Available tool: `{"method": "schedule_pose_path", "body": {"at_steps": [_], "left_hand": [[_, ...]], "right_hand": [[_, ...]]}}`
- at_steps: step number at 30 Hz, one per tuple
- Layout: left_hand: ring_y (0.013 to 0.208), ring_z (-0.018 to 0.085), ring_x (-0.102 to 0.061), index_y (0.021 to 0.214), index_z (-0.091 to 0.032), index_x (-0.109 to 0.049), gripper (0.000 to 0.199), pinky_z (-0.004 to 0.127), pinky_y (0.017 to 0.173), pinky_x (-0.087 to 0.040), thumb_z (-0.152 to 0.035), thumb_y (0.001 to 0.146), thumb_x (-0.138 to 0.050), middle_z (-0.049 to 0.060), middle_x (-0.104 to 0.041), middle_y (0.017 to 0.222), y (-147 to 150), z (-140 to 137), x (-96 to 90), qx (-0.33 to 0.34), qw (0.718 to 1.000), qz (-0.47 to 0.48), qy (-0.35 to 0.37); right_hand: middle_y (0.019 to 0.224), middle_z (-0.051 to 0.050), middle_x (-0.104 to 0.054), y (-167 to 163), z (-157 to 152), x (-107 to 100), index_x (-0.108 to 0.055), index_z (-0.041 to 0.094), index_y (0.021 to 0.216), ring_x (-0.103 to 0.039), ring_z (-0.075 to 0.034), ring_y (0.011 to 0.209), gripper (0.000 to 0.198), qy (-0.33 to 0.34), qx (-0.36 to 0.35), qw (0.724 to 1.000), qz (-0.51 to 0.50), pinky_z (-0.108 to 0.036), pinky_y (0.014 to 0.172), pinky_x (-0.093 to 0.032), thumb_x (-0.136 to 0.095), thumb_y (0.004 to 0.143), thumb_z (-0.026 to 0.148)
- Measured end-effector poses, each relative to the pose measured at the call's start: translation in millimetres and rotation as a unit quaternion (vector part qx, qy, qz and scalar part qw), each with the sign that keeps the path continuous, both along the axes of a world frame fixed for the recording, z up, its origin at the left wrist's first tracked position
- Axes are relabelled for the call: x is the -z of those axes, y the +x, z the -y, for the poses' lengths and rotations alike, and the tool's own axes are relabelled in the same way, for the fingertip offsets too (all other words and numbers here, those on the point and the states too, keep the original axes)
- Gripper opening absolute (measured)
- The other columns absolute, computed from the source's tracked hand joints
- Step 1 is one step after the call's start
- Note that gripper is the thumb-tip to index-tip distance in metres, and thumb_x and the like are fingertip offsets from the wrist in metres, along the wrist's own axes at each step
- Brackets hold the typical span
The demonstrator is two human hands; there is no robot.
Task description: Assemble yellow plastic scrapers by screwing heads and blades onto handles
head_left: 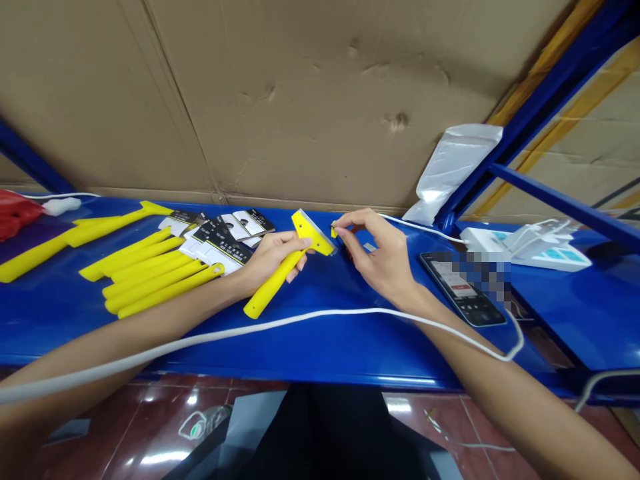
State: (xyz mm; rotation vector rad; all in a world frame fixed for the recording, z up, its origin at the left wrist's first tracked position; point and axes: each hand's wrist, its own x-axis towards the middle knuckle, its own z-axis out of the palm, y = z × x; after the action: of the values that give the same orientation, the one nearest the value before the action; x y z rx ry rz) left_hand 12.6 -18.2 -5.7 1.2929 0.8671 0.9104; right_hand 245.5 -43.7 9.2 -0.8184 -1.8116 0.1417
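My left hand is closed around a yellow scraper just below its head. The scraper is tilted, its handle pointing down toward me and its thin metal blade edge facing right. Close to that edge, my right hand pinches a small yellow and black piece between thumb and fingertips; its exact kind is too small to make out. A narrow gap separates the piece from the blade. Left of my hands lie several yellow scrapers, partly over black and white printed cards.
A white cable runs across in front of my forearms. To the right are a phone, a white power strip and a clear plastic bag. Cardboard stands behind the blue shelf. A red bag sits far left.
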Motion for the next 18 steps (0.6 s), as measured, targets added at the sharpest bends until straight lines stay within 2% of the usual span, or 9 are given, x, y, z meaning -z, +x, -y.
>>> {"method": "schedule_pose_path", "body": {"at_steps": [7, 10, 13, 18], "left_hand": [[0.041, 0.011, -0.058, 0.089, -0.015, -0.076, 0.034, 0.022, 0.040, -0.042, -0.047, 0.093, -0.087, 0.003, -0.070, 0.065, 0, 1, 0.8, 0.004, 1.000, -0.002, 0.009], [0.042, 0.011, -0.058, 0.087, -0.016, -0.075, 0.035, 0.022, 0.040, -0.042, -0.047, 0.093, -0.087, 0.003, -0.070, 0.064, 0, 1, 1.3, 0.008, 1.000, 0.000, 0.013], [0.041, 0.011, -0.058, 0.086, -0.016, -0.073, 0.034, 0.023, 0.040, -0.042, -0.046, 0.094, -0.086, 0.004, -0.071, 0.064, 0, 2, 0.9, 0.021, 1.000, 0.002, 0.015], [0.041, 0.012, -0.060, 0.083, -0.017, -0.070, 0.033, 0.023, 0.041, -0.042, -0.044, 0.095, -0.085, 0.004, -0.071, 0.064, 1, 3, 0.4, 0.033, 0.999, 0.004, 0.019]], "right_hand": [[0.130, -0.011, -0.077, -2, -1, 2, -0.072, 0.027, 0.103, -0.073, -0.029, 0.122, 0.006, -0.078, -0.016, 0.997, 0.018, -0.051, 0.108, -0.059, -0.069, 0.106, 0.032], [0.132, -0.011, -0.075, -4, -3, 8, -0.074, 0.026, 0.100, -0.071, -0.028, 0.125, 0.007, -0.123, -0.035, 0.992, 0.024, -0.051, 0.113, -0.057, -0.072, 0.104, 0.031], [0.127, -0.009, -0.076, -6, -4, 12, -0.077, 0.026, 0.097, -0.071, -0.027, 0.120, 0.010, -0.158, -0.057, 0.986, 0.019, -0.050, 0.111, -0.057, -0.075, 0.103, 0.034], [0.117, -0.008, -0.079, -8, -7, 16, -0.079, 0.025, 0.095, -0.073, -0.025, 0.111, 0.018, -0.196, -0.095, 0.976, -0.028, -0.046, 0.100, -0.059, -0.078, 0.102, 0.041]]}}
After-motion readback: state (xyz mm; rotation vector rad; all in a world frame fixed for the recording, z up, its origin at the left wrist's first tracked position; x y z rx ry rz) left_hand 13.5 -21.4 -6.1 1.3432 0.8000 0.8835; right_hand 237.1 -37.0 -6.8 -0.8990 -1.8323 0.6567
